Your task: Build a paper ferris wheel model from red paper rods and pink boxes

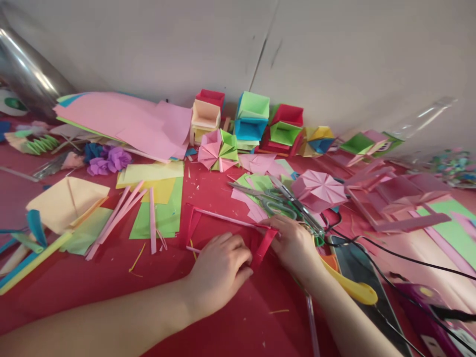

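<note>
A red folded-paper frame (223, 216) with pale edging stands on the red tabletop between my hands. My left hand (219, 275) is closed on its near side, fingers curled over and partly hiding it. At the right corner, beside an upright red paper strip (266, 247), the fingers of my right hand (292, 243) pinch the frame; their tips are partly hidden. Just beyond my right hand lie scissors (278, 208) and metal tweezers-like tools (297, 201). A yellow-handled tool (353, 287) rests beside my right forearm.
Folded paper boxes (253, 106) line the wall. Paper sheets (130, 121), pink strips (119, 218) and purple paper flowers (111, 159) lie at left. On the right are a pink paper chair-like piece (401, 193), a phone (357, 267), black cables (416, 263) and a purple device (427, 312).
</note>
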`<state>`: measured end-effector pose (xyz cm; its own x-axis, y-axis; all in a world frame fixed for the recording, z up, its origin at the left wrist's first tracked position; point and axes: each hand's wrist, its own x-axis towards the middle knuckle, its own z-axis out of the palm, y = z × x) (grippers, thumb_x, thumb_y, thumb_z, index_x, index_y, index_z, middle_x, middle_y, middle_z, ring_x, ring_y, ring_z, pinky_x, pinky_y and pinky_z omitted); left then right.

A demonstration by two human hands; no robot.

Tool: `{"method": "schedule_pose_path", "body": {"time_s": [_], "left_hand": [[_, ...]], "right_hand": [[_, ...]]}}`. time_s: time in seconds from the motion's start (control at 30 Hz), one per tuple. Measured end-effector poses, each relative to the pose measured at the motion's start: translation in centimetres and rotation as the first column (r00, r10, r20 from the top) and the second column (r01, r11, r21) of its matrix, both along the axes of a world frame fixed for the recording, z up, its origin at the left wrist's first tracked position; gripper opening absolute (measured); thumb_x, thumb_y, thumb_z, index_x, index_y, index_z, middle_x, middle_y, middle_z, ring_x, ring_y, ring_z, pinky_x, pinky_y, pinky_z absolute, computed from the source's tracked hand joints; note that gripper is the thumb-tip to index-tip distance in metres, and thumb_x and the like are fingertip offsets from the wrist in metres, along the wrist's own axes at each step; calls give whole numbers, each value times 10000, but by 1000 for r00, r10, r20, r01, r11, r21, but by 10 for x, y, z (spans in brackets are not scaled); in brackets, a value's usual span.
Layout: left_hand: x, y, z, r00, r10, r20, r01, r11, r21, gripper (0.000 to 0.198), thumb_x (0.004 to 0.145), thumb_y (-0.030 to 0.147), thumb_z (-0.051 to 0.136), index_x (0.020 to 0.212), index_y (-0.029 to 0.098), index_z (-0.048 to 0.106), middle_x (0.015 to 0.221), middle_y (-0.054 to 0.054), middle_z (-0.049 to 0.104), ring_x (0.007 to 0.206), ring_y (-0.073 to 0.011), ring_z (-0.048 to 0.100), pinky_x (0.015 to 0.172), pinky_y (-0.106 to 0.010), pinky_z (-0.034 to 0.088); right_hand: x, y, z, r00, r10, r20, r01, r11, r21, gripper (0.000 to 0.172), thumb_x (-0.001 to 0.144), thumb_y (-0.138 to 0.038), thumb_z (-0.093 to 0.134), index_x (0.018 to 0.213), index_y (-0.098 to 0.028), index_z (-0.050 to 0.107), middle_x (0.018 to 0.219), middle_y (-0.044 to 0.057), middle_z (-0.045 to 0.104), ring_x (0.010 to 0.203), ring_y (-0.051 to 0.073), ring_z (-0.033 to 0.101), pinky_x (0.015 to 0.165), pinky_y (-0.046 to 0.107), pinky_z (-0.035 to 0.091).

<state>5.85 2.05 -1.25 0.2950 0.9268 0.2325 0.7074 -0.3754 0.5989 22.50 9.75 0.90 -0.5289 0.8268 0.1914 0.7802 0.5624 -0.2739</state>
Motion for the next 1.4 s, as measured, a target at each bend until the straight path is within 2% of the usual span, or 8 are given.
{"method": "schedule_pose_path", "body": {"time_s": [0.17,0.3,0.43,0.67,1.0,1.17,1.4], "left_hand": [[-6,0,4,1000,-1,13,0,1000,17,89,713,144,675,675,180,603,728,-6,584,733,-179,534,684,-322,440],[-19,1,18,998,14,54,-10,997,-72,126,711,137,666,619,175,588,716,4,592,742,-169,555,704,-309,448],[-26,1,26,998,48,45,-40,986,-165,127,713,153,651,607,175,583,723,11,596,741,-162,578,671,-279,448],[-19,-4,20,1000,26,3,-25,979,-201,145,710,131,619,586,168,554,694,0,587,711,-169,571,606,-259,439],[-18,-3,17,999,28,-23,-32,980,-196,111,699,141,588,610,177,532,687,6,552,708,-165,533,620,-253,403],[-16,-6,16,999,53,5,-52,981,-187,68,685,109,585,692,175,571,738,-6,575,732,-168,535,637,-253,411],[-17,-6,15,998,51,37,-43,978,-203,76,699,143,614,641,178,578,702,6,568,726,-167,540,636,-253,403]], "right_hand": [[-10,-3,11,991,4,137,-9,999,32,140,791,-123,519,799,-180,647,769,29,658,760,153,606,663,240,421],[-26,-3,18,983,11,186,-19,999,42,116,785,-145,554,733,-163,656,746,60,669,734,182,619,651,264,402],[-37,-3,22,978,19,205,-23,1000,20,98,763,-156,580,757,-141,677,781,95,696,754,219,638,667,288,400],[-36,-8,21,976,66,209,-68,998,2,137,803,-174,549,825,-132,678,862,98,701,848,212,630,713,285,389],[-37,-3,14,970,122,212,-121,992,-18,114,784,-203,577,811,-134,663,875,89,680,861,205,598,715,286,354],[-37,-1,11,973,128,192,-128,992,-11,100,756,-215,601,801,-146,657,867,76,676,864,200,582,715,284,339],[-36,1,8,978,123,171,-124,992,-4,110,746,-229,616,814,-150,651,876,58,675,863,193,578,711,283,330]]}}
